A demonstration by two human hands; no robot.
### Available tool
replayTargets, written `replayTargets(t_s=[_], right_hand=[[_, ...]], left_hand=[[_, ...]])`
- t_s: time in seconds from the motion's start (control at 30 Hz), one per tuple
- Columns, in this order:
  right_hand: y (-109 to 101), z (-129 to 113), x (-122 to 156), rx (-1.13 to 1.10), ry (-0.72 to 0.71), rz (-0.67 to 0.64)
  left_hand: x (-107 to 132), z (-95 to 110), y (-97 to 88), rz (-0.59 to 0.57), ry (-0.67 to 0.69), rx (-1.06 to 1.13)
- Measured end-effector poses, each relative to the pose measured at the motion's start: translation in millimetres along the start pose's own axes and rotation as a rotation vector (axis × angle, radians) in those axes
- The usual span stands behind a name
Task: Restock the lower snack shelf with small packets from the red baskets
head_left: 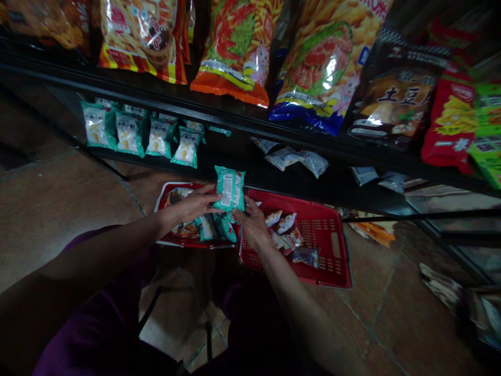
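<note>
Between my two hands is a green snack bag [230, 189], its printed back panel facing me. My left hand [199, 203] grips its left edge, and my right hand [252, 222] has hold of its lower right corner. Both hands are closed on the bag, above the inner ends of two red baskets. The left basket [162, 196] holds more green bags [206, 228] and some orange-brown packets. In the right basket [332, 224] lie several small white and red packets [287, 222]. Packets under my hands are partly hidden.
On the lower black shelf stands a row of green snack bags [131, 136], with blue-white packets [299, 159] farther right. Large snack bags [235, 52] fill the shelf above, overhanging its front edge. A thin black bar [422, 215] runs at the right over the tiled floor.
</note>
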State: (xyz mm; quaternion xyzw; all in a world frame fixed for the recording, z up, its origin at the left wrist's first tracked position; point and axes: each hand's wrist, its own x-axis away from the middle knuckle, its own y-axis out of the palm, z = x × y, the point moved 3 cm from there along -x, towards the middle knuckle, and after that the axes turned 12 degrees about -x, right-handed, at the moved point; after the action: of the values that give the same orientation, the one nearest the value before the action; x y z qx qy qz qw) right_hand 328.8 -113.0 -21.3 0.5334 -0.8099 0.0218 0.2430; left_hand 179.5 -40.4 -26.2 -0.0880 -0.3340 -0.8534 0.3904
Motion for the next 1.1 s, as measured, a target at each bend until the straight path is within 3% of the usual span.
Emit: replayTargets(t_s=[0.23, 0.43, 0.8, 1.1], right_hand=[[2, -3, 1, -0.052, 0.007, -0.008], [5, -5, 3, -0.098, 0.042, -0.025], [-5, 0, -3, 0.091, -0.046, -0.055], [0, -9, 0, 0.111, -0.062, -0.086]], left_hand=[[1, -5, -0.5, 0.026, -0.005, -0.069], [5, 4, 7.5, -0.065, 0.020, -0.086], [4, -1, 5.3, -0.078, 0.050, -0.066], [7, 5, 10.0, 0.029, 0.052, -0.031]])
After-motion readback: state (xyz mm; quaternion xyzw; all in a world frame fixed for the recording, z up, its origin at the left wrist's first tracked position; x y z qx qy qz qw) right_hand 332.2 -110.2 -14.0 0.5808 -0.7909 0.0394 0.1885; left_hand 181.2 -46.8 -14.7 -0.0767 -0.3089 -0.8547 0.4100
